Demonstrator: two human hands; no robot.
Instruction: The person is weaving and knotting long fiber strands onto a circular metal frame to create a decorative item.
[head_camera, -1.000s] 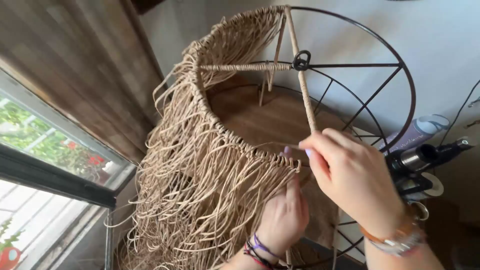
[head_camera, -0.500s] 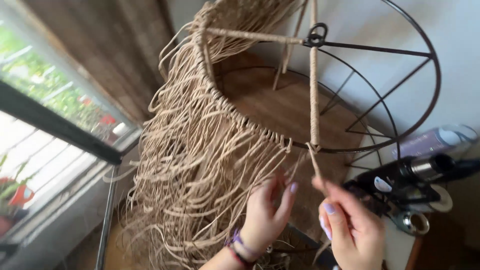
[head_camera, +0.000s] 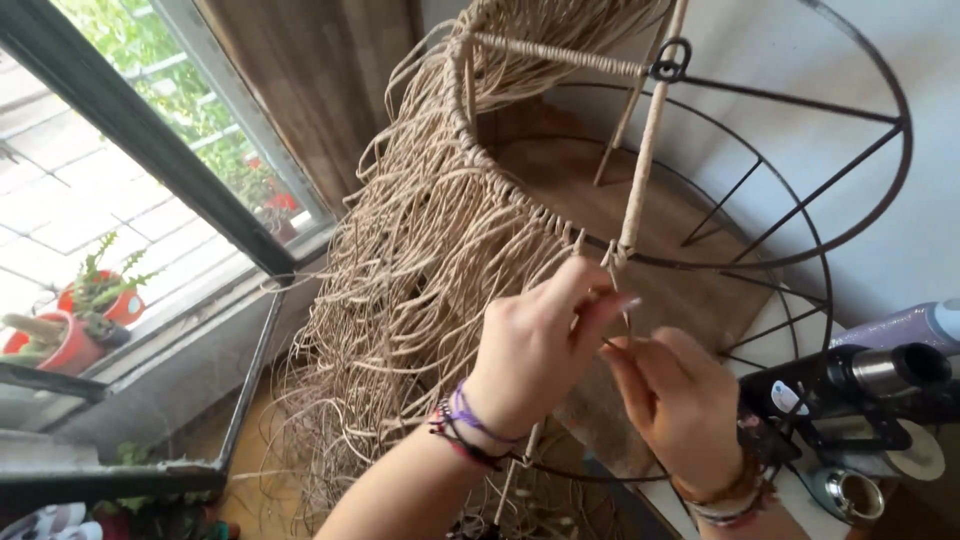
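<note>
Both hands meet at the middle of the frame: the left hand pinches a thin tan cord just below the dark wire lampshade frame, and the right hand, fingertips closed on the same strand lower down, seems to hold it taut so it can be tied at the rim. Fringe of tan cord already hangs from the frame's left side, over a wooden table. A window with red potted plants fills the left, and a glue gun lies lower right.
</note>
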